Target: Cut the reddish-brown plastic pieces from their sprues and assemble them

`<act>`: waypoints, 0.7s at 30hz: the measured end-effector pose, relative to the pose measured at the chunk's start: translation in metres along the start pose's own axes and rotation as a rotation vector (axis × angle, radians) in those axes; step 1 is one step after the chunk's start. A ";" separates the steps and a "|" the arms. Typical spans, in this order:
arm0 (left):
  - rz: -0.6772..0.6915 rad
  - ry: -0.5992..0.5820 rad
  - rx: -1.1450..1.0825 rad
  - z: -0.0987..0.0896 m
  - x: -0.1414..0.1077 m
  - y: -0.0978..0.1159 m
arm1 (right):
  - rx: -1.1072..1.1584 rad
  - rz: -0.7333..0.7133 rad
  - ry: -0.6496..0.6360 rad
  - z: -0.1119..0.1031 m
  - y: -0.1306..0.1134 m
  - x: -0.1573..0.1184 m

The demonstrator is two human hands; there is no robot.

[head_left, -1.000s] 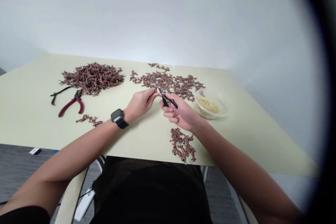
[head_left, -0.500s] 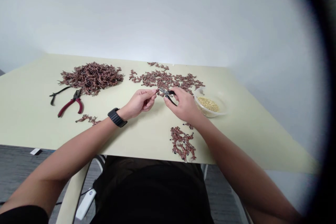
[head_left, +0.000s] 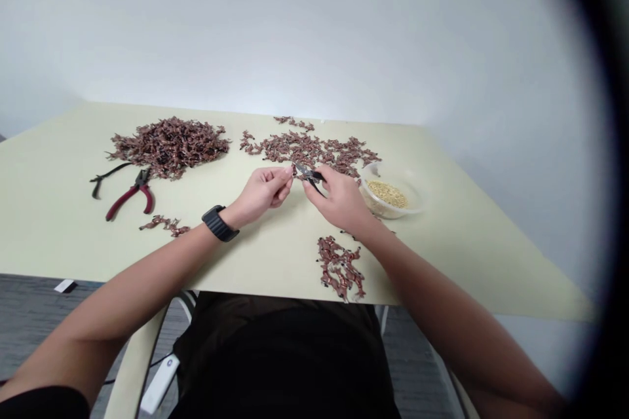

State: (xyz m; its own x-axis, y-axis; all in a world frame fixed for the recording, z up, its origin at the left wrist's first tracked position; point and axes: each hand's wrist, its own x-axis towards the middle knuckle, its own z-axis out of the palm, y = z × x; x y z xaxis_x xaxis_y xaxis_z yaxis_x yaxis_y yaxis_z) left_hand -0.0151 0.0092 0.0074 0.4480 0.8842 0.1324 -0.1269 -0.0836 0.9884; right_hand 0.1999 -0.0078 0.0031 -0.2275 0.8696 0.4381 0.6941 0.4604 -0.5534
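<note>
Black-handled pliers (head_left: pixel 308 174) sat firmly in the right hand (head_left: pixel 340 201), tips just beside the left hand (head_left: pixel 264 188), pinching narrowly; whatever it held was too small to tell.

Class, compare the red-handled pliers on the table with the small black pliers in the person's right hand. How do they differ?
The red-handled pliers have red grips, while the small black pliers are black. The red-handled pliers lie still on the table, while the small black pliers are held up in the right hand. The red-handled pliers also look larger than the small black pliers. Both are two-handled hand tools.
</note>
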 end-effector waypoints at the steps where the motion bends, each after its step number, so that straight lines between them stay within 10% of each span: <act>1: 0.059 0.056 0.120 0.003 -0.001 -0.002 | 0.090 0.072 -0.016 0.004 -0.005 0.000; 6: 0.297 0.311 0.672 0.012 -0.003 -0.013 | 0.733 0.430 -0.207 0.016 -0.021 0.000; 13: 0.436 0.258 0.941 0.000 0.002 -0.020 | 1.240 0.704 -0.517 -0.002 -0.027 0.005; 16: 0.332 0.235 0.704 0.000 0.002 -0.012 | 1.105 0.637 -0.461 -0.005 -0.020 0.005; 21: -0.183 -0.019 -0.322 -0.005 0.006 0.004 | 0.346 0.213 -0.066 -0.008 -0.001 0.003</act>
State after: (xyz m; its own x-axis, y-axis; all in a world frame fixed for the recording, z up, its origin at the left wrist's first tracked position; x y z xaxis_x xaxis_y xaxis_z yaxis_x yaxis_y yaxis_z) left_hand -0.0170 0.0160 0.0116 0.5049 0.8623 -0.0399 -0.3141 0.2266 0.9220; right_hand 0.2044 -0.0071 0.0107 -0.1543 0.9565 0.2476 0.4625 0.2914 -0.8374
